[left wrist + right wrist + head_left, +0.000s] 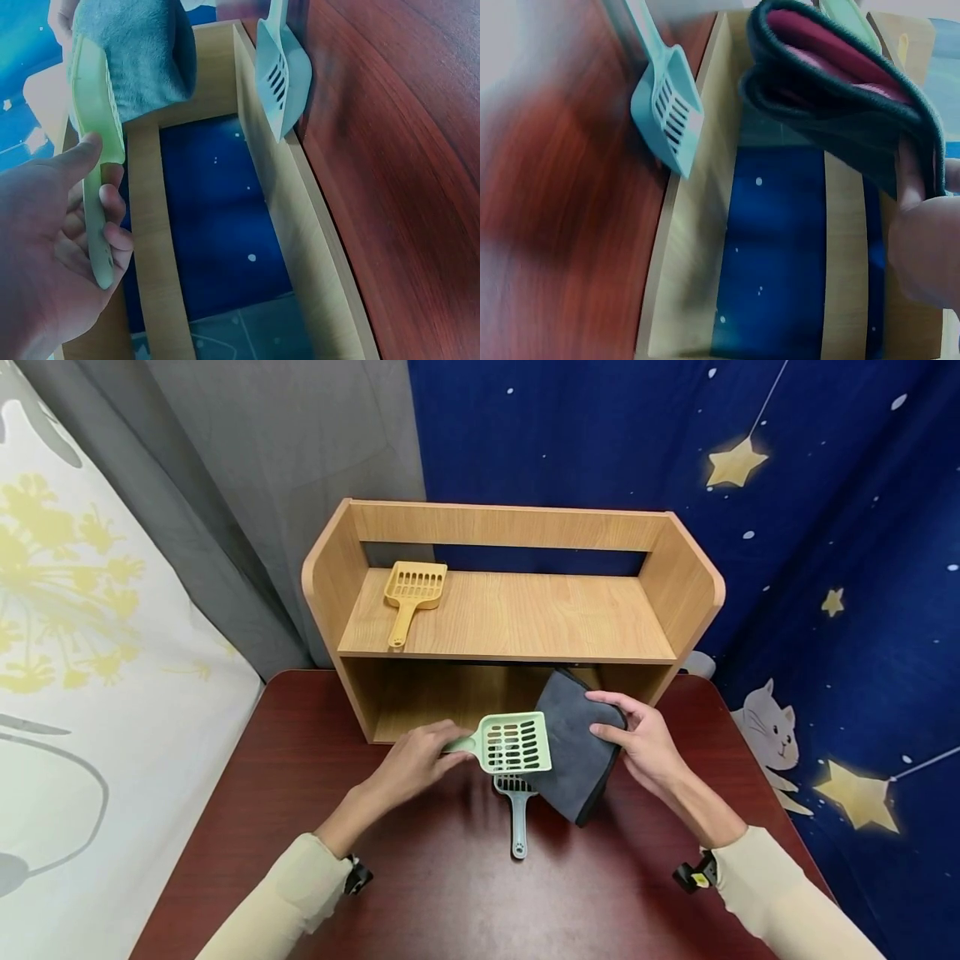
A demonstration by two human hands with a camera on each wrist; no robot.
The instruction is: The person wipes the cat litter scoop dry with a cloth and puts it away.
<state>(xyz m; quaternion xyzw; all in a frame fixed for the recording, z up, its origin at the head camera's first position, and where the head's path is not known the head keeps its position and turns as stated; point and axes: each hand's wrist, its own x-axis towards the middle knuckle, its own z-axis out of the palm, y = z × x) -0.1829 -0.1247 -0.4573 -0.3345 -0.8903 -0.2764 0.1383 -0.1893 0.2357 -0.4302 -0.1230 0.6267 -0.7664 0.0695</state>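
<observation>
My left hand (420,760) grips a pale green slotted litter scoop (516,742) by its handle, holding it above the table in front of the shelf. A folded dark grey cloth (573,739) is pinched between the thumb and fingers of my right hand (645,739). Pink inner layers show in the folds of the cloth (840,120) in the right wrist view. The cloth lies against or just behind the head of the green scoop (101,105); contact cannot be told. Below them on the table is a blue-grey litter scoop (518,822), its head partly hidden by the green one.
A two-level wooden shelf (525,618) stands at the back of the dark red table (450,893). On its upper board, at the left, lies a yellow litter scoop (405,610). Curtains (570,435) hang behind the shelf.
</observation>
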